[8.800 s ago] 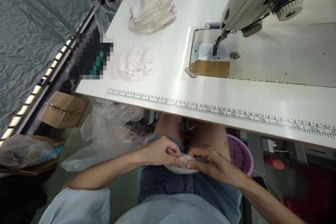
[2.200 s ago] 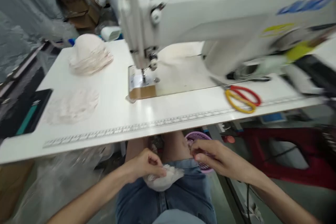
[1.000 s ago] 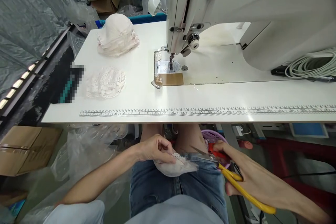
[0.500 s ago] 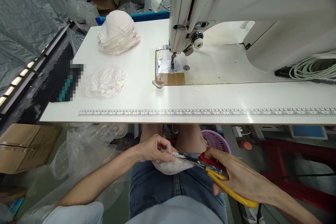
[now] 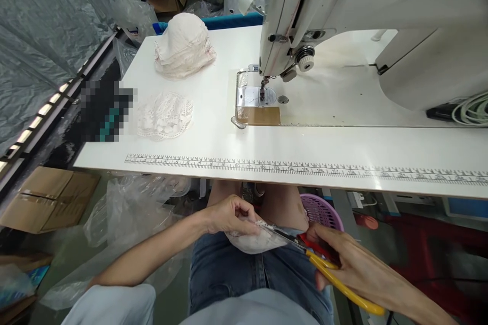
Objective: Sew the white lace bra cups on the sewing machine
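Over my lap, my left hand (image 5: pixel 237 217) pinches the edge of a white lace-trimmed fabric cup (image 5: pixel 253 245). My right hand (image 5: pixel 337 251) grips a pair of scissors (image 5: pixel 324 265) with yellow and red handles. The scissor blades reach left to the lace edge, close to my left fingertips; whether they are cutting through it I cannot tell. On the white table, a flat piece of white lace (image 5: pixel 166 116) lies at the left, and behind it stands a stack of pale fabric cups (image 5: pixel 185 45).
A sewing machine (image 5: pixel 292 25) stands on the table (image 5: pixel 213 144), which has a printed ruler (image 5: pixel 305 168) along its front edge. Below are a purple basket (image 5: pixel 322 209), clear plastic bags (image 5: pixel 129 213) and a cardboard box (image 5: pixel 49 200). A red stool (image 5: pixel 438 249) is at the right.
My view has turned slightly, so the table and machine appear shifted to the right and tilted. Both hands keep nearly the same hold on the fabric cup and scissors.
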`<action>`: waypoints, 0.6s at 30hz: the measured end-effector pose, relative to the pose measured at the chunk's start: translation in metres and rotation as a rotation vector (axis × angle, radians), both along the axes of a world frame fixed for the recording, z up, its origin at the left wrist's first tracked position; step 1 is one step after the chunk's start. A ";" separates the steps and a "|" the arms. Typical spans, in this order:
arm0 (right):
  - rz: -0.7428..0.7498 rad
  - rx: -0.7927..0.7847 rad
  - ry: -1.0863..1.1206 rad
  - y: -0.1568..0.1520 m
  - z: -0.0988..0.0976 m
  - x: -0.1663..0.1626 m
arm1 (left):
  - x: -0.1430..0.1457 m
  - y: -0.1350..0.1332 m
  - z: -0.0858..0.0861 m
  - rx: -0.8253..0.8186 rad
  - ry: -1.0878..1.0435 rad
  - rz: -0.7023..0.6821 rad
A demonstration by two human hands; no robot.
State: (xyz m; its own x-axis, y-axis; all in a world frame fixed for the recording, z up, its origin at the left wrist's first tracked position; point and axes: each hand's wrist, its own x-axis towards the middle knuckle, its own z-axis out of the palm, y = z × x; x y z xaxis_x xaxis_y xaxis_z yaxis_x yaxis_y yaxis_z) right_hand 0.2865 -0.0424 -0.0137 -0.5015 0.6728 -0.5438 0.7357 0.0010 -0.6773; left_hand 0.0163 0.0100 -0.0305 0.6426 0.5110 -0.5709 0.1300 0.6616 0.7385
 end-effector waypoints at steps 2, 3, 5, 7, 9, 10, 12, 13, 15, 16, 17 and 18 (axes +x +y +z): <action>0.006 -0.017 -0.010 -0.002 -0.003 0.001 | -0.001 0.000 -0.001 0.009 -0.034 0.009; 0.008 -0.023 -0.013 -0.003 -0.004 0.001 | -0.001 0.000 -0.001 0.011 -0.053 0.006; 0.007 -0.016 -0.018 -0.004 -0.005 0.002 | -0.002 0.000 -0.001 0.015 -0.074 -0.004; 0.001 -0.003 -0.023 -0.004 -0.005 0.002 | -0.003 0.000 -0.001 0.019 -0.073 -0.010; -0.003 -0.006 -0.027 -0.005 -0.004 0.003 | -0.003 0.000 -0.001 0.025 -0.060 -0.004; -0.002 -0.013 -0.027 -0.005 -0.004 0.002 | -0.003 0.000 -0.002 0.028 -0.057 -0.003; 0.007 -0.031 -0.023 -0.004 -0.003 0.002 | -0.003 0.000 -0.003 0.033 -0.063 -0.003; 0.014 -0.040 -0.017 -0.003 -0.003 0.001 | -0.003 0.000 -0.003 0.034 -0.069 -0.005; 0.027 -0.055 -0.003 -0.002 -0.002 0.000 | -0.002 -0.001 -0.004 0.038 -0.079 -0.001; 0.035 -0.059 0.005 -0.002 -0.001 -0.001 | -0.002 -0.001 -0.004 0.041 -0.080 0.004; 0.041 -0.060 0.009 -0.001 -0.001 -0.001 | -0.002 -0.001 -0.004 0.043 -0.079 0.010; 0.046 -0.057 0.008 -0.001 0.000 -0.002 | -0.002 -0.001 -0.005 0.043 -0.075 0.015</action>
State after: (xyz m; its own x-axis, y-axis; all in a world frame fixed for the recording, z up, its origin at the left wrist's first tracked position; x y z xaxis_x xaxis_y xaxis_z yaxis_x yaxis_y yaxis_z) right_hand 0.2846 -0.0429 -0.0137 -0.5354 0.6173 -0.5765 0.7306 -0.0041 -0.6828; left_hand 0.0148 0.0089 -0.0351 0.6750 0.5434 -0.4991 0.0640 0.6308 0.7733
